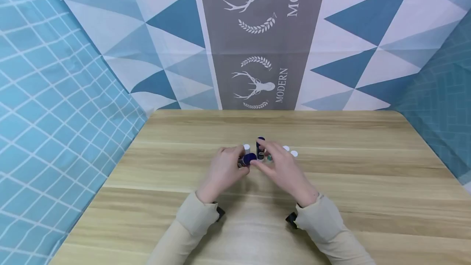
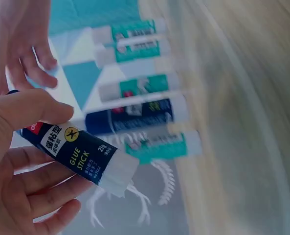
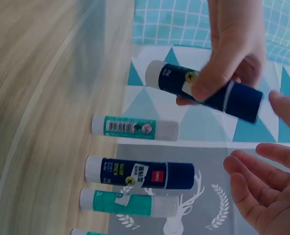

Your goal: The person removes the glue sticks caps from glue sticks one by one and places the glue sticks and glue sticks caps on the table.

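My left hand [image 1: 225, 171] grips a navy glue stick [image 2: 88, 155] with a white base, thumb on one side and fingers behind. This stick is tilted above the table, its navy cap towards my right hand [image 1: 284, 170]. The right hand's fingers [image 3: 262, 191] are spread and slightly bent with nothing between them; its thumb is close to the cap, apparently just apart from it. A second navy glue stick [image 3: 145, 174] stands upright, and the right hand is near it. Beside it stand several green glue sticks [image 3: 135, 128] with whitish caps, partly hidden by the hands in the head view.
The upright sticks form a rough row on the wooden table [image 1: 235, 228]. A patterned cloth [image 1: 257, 52] hangs behind the table's far edge, and a blue checked cloth [image 1: 48, 113] hangs at the left.
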The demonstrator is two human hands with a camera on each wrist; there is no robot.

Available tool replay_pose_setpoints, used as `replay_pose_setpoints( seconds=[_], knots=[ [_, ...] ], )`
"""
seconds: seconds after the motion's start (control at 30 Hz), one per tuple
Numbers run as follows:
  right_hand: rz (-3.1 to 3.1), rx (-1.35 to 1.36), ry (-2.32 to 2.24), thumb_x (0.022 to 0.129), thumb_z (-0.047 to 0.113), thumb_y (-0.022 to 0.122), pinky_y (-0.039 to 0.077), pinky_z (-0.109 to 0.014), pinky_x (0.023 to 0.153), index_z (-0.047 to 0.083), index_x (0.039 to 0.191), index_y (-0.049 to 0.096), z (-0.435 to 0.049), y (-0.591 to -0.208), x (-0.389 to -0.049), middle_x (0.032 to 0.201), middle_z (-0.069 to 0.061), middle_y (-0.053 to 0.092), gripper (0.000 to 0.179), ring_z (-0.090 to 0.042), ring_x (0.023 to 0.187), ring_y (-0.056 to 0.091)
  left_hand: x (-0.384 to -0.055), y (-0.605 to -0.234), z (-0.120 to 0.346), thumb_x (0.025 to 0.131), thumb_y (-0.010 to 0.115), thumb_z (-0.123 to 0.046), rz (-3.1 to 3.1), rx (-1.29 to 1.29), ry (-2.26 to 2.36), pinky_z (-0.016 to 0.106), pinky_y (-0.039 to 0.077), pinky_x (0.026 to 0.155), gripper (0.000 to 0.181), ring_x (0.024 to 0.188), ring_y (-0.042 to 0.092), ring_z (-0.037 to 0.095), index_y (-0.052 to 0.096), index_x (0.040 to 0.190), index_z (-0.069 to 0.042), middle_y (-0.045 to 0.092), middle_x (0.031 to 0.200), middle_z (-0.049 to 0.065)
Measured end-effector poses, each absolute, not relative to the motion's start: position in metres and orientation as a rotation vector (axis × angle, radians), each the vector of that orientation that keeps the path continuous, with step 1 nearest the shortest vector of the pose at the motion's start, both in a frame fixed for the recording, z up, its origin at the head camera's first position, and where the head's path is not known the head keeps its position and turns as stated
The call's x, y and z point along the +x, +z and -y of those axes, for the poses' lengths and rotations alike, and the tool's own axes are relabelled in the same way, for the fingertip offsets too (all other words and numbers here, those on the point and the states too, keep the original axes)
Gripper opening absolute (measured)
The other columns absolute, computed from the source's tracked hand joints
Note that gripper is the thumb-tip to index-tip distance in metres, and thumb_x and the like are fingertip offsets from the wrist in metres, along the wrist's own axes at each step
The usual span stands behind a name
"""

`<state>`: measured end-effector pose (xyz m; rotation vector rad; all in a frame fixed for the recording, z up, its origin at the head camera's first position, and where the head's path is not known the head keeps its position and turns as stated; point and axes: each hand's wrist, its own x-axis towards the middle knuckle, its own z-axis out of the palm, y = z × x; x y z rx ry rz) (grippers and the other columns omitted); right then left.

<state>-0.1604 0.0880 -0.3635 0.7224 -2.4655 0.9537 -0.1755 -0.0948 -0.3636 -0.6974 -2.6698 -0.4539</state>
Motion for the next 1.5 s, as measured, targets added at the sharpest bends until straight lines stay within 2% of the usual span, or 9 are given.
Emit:
replay_pose_setpoints(
  seconds=[0.1,0.2,0.37,0.6,0.8,0.93,1.07,1.3,1.5],
  knots=[
    [2.457,0.726,0.969,0.079,0.038,0.067,0.049,-0.025,0.064,0.010,0.126,0.052,-0.085,-0.362,-0.160,0.094,-0.003,0.062,0.056,-0.014,0.075,0.059,-0.171,-0.359,0.089,0.068,0.072,-0.022,2.602,-0.757,-0.383,0.034,0.043,0.075,0.025,0.061,0.050,0.008,0.051,0.078,-0.015,0.055,0.067,-0.007],
    [2.455,0.717,0.977,0.078,0.035,0.069,0.046,-0.020,0.057,0.008,0.115,0.059,-0.085,-0.360,-0.161,0.081,0.000,0.060,0.047,-0.010,0.065,0.054,-0.170,-0.356,0.086,0.070,0.072,-0.026,2.533,-0.775,-0.347,0.032,0.040,0.073,0.025,0.062,0.049,0.010,0.050,0.076,-0.016,0.050,0.066,-0.007],
    [2.487,0.686,1.066,0.079,0.036,0.067,0.040,-0.019,0.050,0.014,0.095,0.063,-0.089,-0.360,-0.164,0.068,0.008,0.053,0.027,-0.005,0.056,0.045,-0.169,-0.354,0.085,0.073,0.073,-0.035,2.455,-0.779,-0.390,0.031,0.039,0.072,0.026,0.074,0.056,0.015,0.057,0.081,-0.017,0.057,0.076,-0.005],
    [2.491,0.612,1.428,0.079,0.033,0.068,0.045,-0.025,0.055,0.017,0.096,0.064,-0.099,-0.360,-0.162,0.079,0.004,0.063,0.023,-0.011,0.063,0.054,-0.166,-0.353,0.083,0.072,0.074,-0.040,2.403,-0.801,-0.488,0.028,0.041,0.070,0.031,0.074,0.054,0.013,0.062,0.088,-0.017,0.057,0.083,-0.005],
    [2.428,0.481,1.814,0.081,0.024,0.068,0.050,-0.026,0.061,0.011,0.104,0.063,-0.111,-0.356,-0.155,0.088,-0.008,0.063,0.028,-0.014,0.070,0.057,-0.164,-0.351,0.075,0.074,0.075,-0.027,2.364,-0.886,-0.819,0.019,0.046,0.071,0.031,0.079,0.053,0.008,0.061,0.096,-0.012,0.054,0.089,-0.003],
    [2.376,0.472,1.912,0.080,0.021,0.068,0.052,-0.027,0.065,0.006,0.107,0.061,-0.111,-0.351,-0.157,0.093,-0.012,0.061,0.031,-0.014,0.075,0.059,-0.165,-0.346,0.075,0.074,0.075,-0.020,2.350,-0.889,-0.917,0.019,0.047,0.076,0.030,0.084,0.053,0.009,0.060,0.099,-0.010,0.052,0.092,-0.001],
    [2.336,0.506,1.982,0.082,0.018,0.067,0.053,-0.028,0.068,0.004,0.112,0.058,-0.114,-0.350,-0.160,0.097,-0.011,0.061,0.034,-0.013,0.077,0.061,-0.167,-0.342,0.074,0.075,0.074,-0.018,2.325,-0.901,-0.907,0.019,0.048,0.077,0.029,0.086,0.054,0.010,0.060,0.099,-0.009,0.052,0.094,0.001],
    [2.317,0.561,1.947,0.086,0.015,0.062,0.048,-0.024,0.056,0.004,0.112,0.058,-0.121,-0.342,-0.164,0.091,-0.004,0.062,0.029,-0.015,0.072,0.061,-0.171,-0.335,0.073,0.076,0.071,-0.009,2.293,-0.930,-0.926,0.019,0.047,0.074,0.027,0.084,0.052,0.009,0.059,0.100,-0.008,0.053,0.096,0.001],
    [2.321,0.549,1.909,0.085,0.015,0.063,0.050,-0.023,0.062,0.002,0.111,0.060,-0.125,-0.337,-0.166,0.091,-0.005,0.063,0.029,-0.014,0.074,0.060,-0.174,-0.329,0.072,0.077,0.071,-0.011,2.301,-0.944,-0.905,0.018,0.047,0.077,0.029,0.085,0.054,0.009,0.060,0.103,-0.007,0.054,0.096,0.001]
  ],
)
